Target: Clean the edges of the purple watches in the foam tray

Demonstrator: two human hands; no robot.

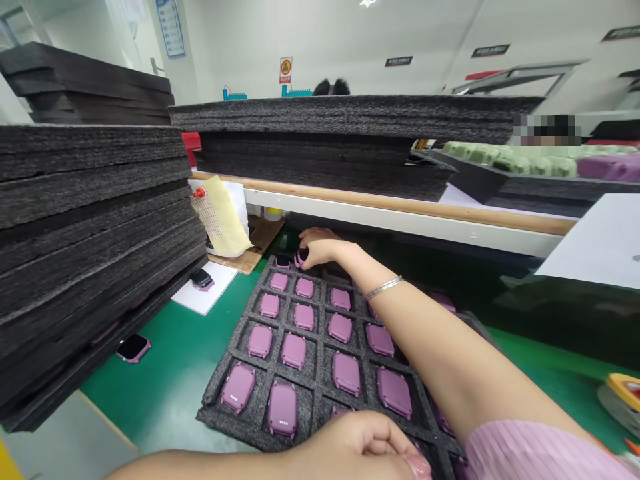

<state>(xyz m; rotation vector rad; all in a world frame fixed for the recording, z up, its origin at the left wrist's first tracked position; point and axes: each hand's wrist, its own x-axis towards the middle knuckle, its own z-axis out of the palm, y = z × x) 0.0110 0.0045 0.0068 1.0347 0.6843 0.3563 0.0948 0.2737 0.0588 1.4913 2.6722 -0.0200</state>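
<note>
Left hand (363,448) curled, grip contents unclear; right hand (320,247) gripping pink smartwatch (301,258) on foam tray (210,415).

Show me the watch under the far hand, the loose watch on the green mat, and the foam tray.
Pink smartwatch (299,261): head view, on its pink case.
Loose smartwatch (133,347): head view, on its dark screen.
Black foam tray (216,383): head view, on its left border.

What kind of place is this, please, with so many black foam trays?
It looks like an electronics factory or packing workshop: pink smartwatches sit in rows in a black foam tray, tall stacks of foam trays stand alongside, and the workbench has a green mat.
</note>
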